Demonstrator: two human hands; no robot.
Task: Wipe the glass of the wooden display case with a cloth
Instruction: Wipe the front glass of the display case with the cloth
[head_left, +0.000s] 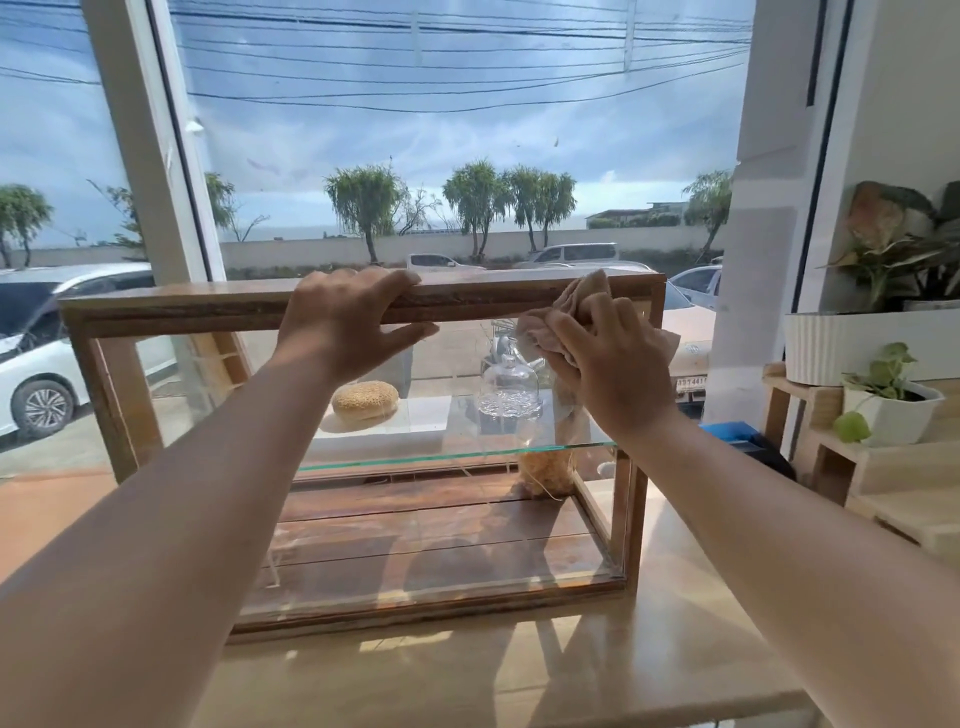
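A wooden display case (171, 309) with glass panes stands on a pale counter before a big window. My left hand (348, 322) grips its top rail near the middle, fingers over the top and thumb along the front. My right hand (618, 358) presses a crumpled beige cloth (584, 299) against the front glass at the upper right corner, just under the rail. Inside, a glass shelf (467, 452) carries a sesame bun (365, 399) and a clear glass dome (509, 387). A bag of something golden (548, 470) stands below the shelf.
The pale counter (519, 670) stretches in front of the case. To the right are wooden steps (878, 467) with a small white potted plant (893, 408) and a larger ribbed white planter (831, 343). A blue object (732, 431) lies behind the case's right end. Parked cars show outside.
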